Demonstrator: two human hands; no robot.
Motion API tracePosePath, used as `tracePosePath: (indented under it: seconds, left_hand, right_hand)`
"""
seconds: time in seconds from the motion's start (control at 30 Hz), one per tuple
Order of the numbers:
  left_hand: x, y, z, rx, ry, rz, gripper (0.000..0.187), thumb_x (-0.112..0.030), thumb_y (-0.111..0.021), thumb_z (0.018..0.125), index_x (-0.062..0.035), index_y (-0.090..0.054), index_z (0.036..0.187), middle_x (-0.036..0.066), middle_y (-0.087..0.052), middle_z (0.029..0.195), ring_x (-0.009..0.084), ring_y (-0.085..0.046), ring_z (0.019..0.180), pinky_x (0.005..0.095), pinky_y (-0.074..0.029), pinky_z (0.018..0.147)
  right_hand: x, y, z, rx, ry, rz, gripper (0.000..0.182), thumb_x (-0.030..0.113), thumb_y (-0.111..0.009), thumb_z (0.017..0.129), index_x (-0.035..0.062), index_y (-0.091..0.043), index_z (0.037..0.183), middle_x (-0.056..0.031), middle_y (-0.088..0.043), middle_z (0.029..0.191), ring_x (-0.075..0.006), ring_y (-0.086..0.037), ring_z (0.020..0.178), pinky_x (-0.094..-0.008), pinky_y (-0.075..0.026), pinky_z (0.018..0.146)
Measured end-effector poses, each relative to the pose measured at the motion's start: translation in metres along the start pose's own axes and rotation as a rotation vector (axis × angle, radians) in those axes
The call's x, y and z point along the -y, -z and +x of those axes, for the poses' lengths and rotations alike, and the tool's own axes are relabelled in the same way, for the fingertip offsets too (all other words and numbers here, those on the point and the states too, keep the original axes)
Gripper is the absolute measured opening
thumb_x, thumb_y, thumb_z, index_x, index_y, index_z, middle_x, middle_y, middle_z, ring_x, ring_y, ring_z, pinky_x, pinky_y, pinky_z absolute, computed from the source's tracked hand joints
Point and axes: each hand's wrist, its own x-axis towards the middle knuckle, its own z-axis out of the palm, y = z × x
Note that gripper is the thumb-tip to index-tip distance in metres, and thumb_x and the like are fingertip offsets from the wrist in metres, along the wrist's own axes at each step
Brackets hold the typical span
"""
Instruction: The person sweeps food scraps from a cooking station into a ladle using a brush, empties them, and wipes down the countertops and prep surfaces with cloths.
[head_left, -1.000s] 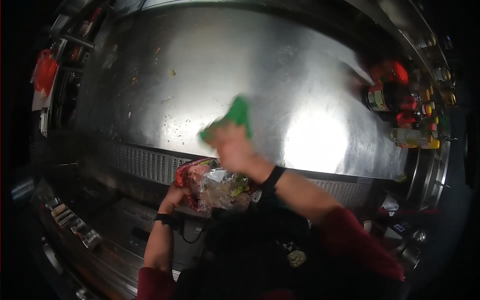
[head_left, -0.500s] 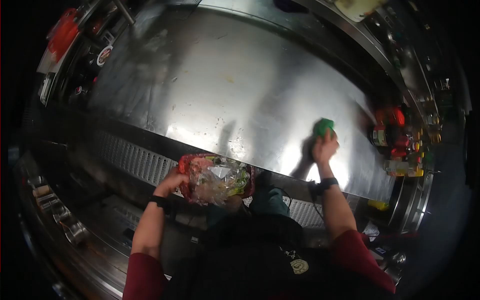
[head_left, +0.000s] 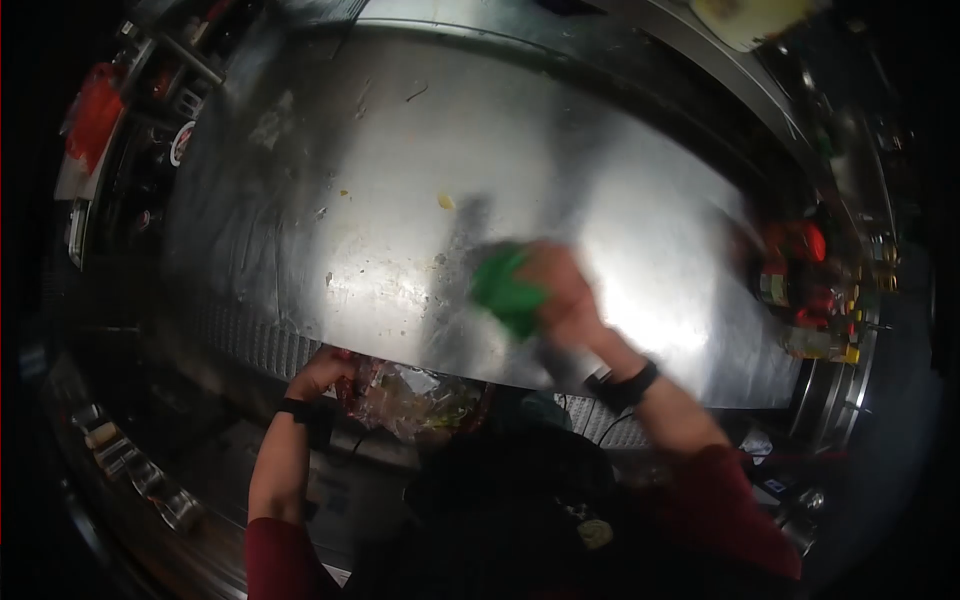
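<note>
We grip the left side of a red container (head_left: 482,408), with crumpled clear plastic (head_left: 415,393) in it, in our left hand (head_left: 322,372), just beside the near edge of the counter (head_left: 620,180). Our blurred right hand (head_left: 563,295) clutches a green cloth (head_left: 508,290) over the steel top. Farther off, we see a yellow scrap (head_left: 446,202).

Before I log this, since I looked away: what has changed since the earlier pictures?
The right hand carried the green cloth rightward over the counter, then partway back left. Nothing was taken up or let go. The left hand still grips the container at the counter's near edge.
</note>
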Motion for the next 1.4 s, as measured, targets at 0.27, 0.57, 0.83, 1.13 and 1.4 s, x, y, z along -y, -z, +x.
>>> tracePosePath:
  seconds: [0.27,0.57,0.83,1.13,1.4]
  left_hand:
    - [0.020,0.003,-0.007,-0.086,-0.005,-0.184,0.032,0.002,-0.062,0.062,0.0043,-0.064,0.094,0.012,-0.066,0.070,0.0234,-0.064,0.055,0.0329,-0.050,0.047]
    - [0.004,0.033,-0.007,-0.017,-0.021,-0.044,0.029,0.001,-0.063,0.061,0.0025,-0.063,0.090,0.009,-0.064,0.074,0.0197,-0.063,0.062,0.0316,-0.049,0.051]
    - [0.021,0.071,0.011,0.179,-0.200,-0.025,0.035,-0.004,-0.059,0.065,0.0054,-0.063,0.099,0.013,-0.065,0.070,0.0216,-0.064,0.053,0.0312,-0.050,0.045]
    - [0.038,0.084,0.002,0.130,0.041,-0.041,0.017,-0.003,-0.062,0.071,0.0028,-0.063,0.087,0.013,-0.065,0.067,0.0232,-0.065,0.055,0.0341,-0.052,0.049]
    - [0.027,0.084,0.007,0.276,0.058,-0.187,0.018,-0.013,-0.056,0.086,-0.0006,-0.065,0.095,0.011,-0.067,0.073,0.0199,-0.064,0.057,0.0313,-0.051,0.050]
  right_hand:
    - [-0.162,0.078,0.061,-0.219,-0.498,-0.975,0.048,0.009,-0.056,0.074,0.0140,-0.059,0.122,-0.0103,-0.052,0.131,-0.0371,-0.047,0.117,-0.0506,-0.040,0.096]
    - [-0.004,-0.130,0.058,0.083,0.027,-0.487,0.039,0.005,-0.059,0.069,0.0194,-0.068,0.104,-0.0024,-0.058,0.123,-0.0232,-0.053,0.104,-0.0381,-0.039,0.081]
    - [0.086,-0.122,0.019,0.299,-0.092,0.008,0.033,0.006,-0.068,0.059,0.0131,-0.070,0.091,-0.0045,-0.059,0.120,-0.0262,-0.051,0.112,-0.0402,-0.043,0.093]
    - [-0.160,0.133,0.008,-0.653,-1.150,-1.156,0.035,0.012,-0.050,0.082,0.0060,-0.058,0.116,-0.0178,-0.058,0.120,-0.0386,-0.056,0.109,-0.0462,-0.045,0.094]
    - [-0.277,0.161,0.153,-0.197,-0.807,-1.162,0.043,0.021,-0.053,0.080,0.0069,-0.057,0.121,-0.0202,-0.059,0.119,-0.0371,-0.057,0.109,-0.0434,-0.045,0.095]
